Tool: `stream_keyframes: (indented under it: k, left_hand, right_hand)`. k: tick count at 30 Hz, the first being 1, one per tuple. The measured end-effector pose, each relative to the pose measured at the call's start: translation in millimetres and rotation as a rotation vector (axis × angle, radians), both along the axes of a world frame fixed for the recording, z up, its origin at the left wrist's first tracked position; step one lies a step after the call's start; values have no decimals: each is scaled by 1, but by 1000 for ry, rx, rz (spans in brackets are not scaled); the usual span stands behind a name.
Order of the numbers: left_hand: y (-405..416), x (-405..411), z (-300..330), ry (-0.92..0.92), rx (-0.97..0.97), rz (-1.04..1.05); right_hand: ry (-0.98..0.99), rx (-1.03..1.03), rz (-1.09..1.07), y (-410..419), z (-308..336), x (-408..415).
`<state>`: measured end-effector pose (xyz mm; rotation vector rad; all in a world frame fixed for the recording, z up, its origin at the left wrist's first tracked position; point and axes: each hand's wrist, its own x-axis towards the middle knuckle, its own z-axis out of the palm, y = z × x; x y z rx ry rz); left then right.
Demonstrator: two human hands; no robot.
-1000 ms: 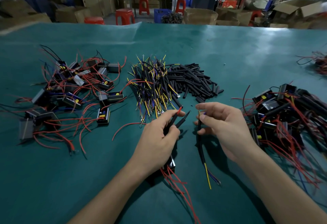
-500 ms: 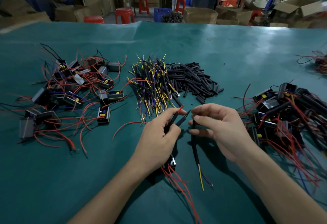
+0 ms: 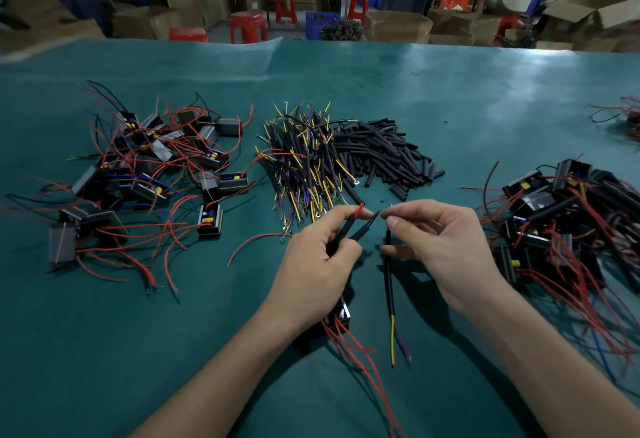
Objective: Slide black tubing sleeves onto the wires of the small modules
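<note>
both hands (image 3: 320,257) & forearms bare, no sleeves.

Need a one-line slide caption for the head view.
Left hand holds sleeved module wires; right hand pinches a sleeved wire beside the loose sleeves.

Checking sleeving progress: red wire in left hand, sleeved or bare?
Sleeved: black tubing covers it, only the red wire tip pokes out above the left hand.

A table (image 3: 381,84) covered in green cloth carried everything. At the far left lay a tangle of small modules (image 3: 149,174) with red wires. In the middle sat a heap of sleeved yellow and blue wires (image 3: 301,164), touching a pile of short black sleeves (image 3: 384,153) on its right. More modules (image 3: 568,219) crowded the right edge.
</note>
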<state>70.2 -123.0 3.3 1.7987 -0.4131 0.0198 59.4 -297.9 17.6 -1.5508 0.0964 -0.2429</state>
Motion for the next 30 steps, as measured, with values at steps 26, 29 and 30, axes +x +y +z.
stream_keyframes:
  k: [26, 29, 30]
  left_hand:
    - [-1, 0, 3, 11, -77, -1]
    - [0, -1, 3, 18, -79, -5]
    - [-1, -2, 3, 19, -79, -7]
  right_hand:
    - [-13, -191, -4, 1, 2, -1]
    - [-1, -126, 11, 1, 5, -1]
    - [-3, -116, 19, 1, 6, -2]
